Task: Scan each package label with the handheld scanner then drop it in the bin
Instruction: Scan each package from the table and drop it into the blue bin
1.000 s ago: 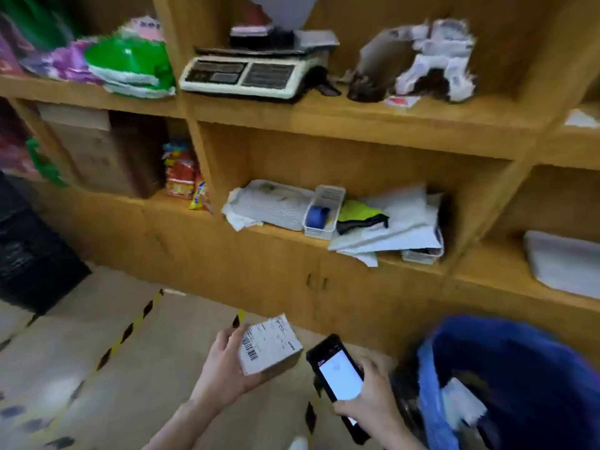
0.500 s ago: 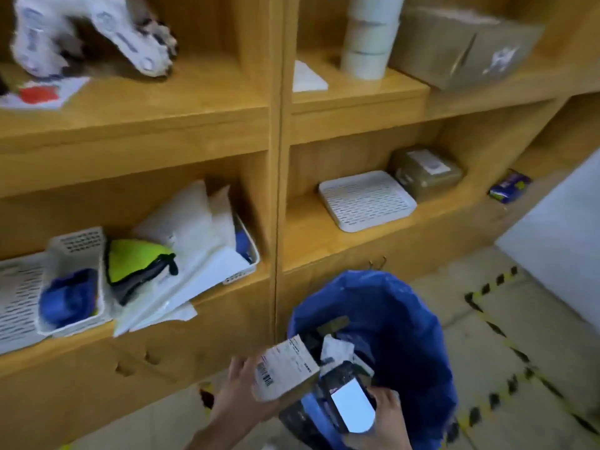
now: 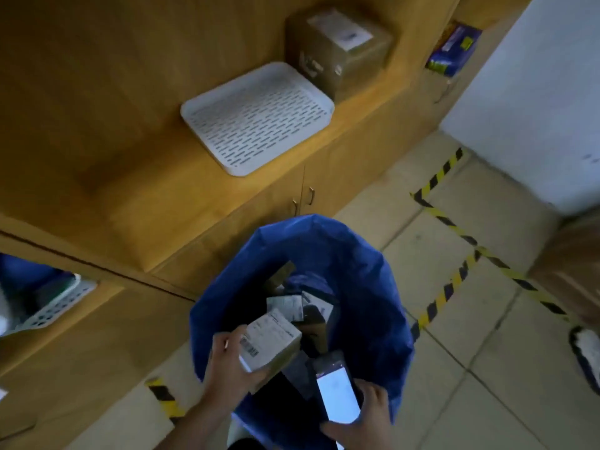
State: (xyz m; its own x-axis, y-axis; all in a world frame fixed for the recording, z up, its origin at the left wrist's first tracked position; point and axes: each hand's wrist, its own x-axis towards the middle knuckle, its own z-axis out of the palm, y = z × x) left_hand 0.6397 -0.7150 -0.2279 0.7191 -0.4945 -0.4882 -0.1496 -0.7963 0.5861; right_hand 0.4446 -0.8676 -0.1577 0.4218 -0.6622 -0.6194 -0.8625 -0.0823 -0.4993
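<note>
My left hand [image 3: 227, 368] gripped a small box [image 3: 271, 341], fingers [image 3: 232, 334] curled round its near end, label up. The box hung over the open mouth of the blue-lined bin [image 3: 367, 287], above other parcels [image 3: 285, 305] inside. My right hand [image 3: 363, 420] clasped the scanner [image 3: 336, 391], screen lit, just beside the box. A white tray [image 3: 256, 118] and a carton [image 3: 337, 50] sat on the shelf [image 3: 162, 190] behind.

Looks like a parcel storeroom or shipping room: wooden shelving [image 3: 130, 190] with a labelled cardboard parcel [image 3: 337, 50] and white perforated tray [image 3: 256, 118], yellow-black hazard tape [image 3: 441, 297] on tiled floor [image 3: 487, 368], blue-lined bin [image 3: 367, 287] holding labelled packages [image 3: 285, 306].
</note>
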